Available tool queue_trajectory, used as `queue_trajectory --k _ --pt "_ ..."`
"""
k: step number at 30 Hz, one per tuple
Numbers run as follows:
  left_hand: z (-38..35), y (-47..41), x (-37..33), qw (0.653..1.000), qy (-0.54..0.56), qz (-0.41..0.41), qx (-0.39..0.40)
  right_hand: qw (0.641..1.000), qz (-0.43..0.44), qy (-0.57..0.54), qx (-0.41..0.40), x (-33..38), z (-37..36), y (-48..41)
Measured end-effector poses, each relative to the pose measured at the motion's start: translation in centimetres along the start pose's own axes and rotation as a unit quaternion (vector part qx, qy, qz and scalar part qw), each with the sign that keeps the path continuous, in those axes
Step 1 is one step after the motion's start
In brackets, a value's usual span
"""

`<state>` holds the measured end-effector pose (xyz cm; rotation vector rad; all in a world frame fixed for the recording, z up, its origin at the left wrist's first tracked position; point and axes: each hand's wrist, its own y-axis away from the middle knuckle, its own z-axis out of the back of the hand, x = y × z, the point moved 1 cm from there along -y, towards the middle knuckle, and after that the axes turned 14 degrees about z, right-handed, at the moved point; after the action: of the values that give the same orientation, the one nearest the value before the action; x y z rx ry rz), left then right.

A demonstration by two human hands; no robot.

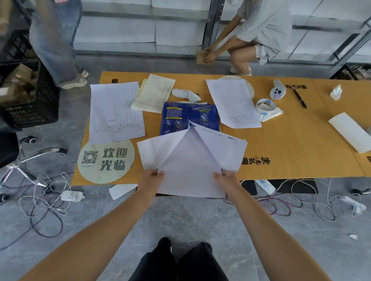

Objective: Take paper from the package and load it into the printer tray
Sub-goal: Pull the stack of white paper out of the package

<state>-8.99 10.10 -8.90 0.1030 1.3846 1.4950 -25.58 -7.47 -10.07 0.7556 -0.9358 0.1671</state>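
- The paper (192, 168) is a fanned white sheaf held low over the near edge of the surface (286, 144); its top sheet narrows to a point at 12 o'clock, long axis running 6 to 12.
- Left hand (152, 178) pinches the sheaf's lower left edge, fingers closed on it; right hand (226, 180) clamps the lower right edge the same way.
- The blue package (179, 116) lies flat just beyond the sheaf at 12 o'clock, torn open at its near right corner, partly covered by the sheets.
- The surface is tan cardboard with black printed marks, laid on a grey floor (198, 221).
- Ruled forms (115, 111) lie at 10 o'clock, a round sign (106, 160) at 9, a tape roll (264, 106) and a pen (300, 98) at 2.
- Cables (48, 200) tangle on the floor at 8 o'clock; black crates (27, 95) stand far left.
- One person crouches (253, 35) at 12 o'clock by the wall; another stands (55, 34) at 10.
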Motion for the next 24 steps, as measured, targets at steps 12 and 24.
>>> queue_trajectory --k 12,24 --pt "0.8 -0.4 0.0 0.995 0.002 0.033 0.093 0.995 -0.038 -0.087 -0.025 -0.4 -0.6 1.0" --pt "1.6 2.3 1.5 0.988 0.035 -0.038 0.145 0.997 -0.027 -0.071 -0.031 -0.1 -0.7 5.1"
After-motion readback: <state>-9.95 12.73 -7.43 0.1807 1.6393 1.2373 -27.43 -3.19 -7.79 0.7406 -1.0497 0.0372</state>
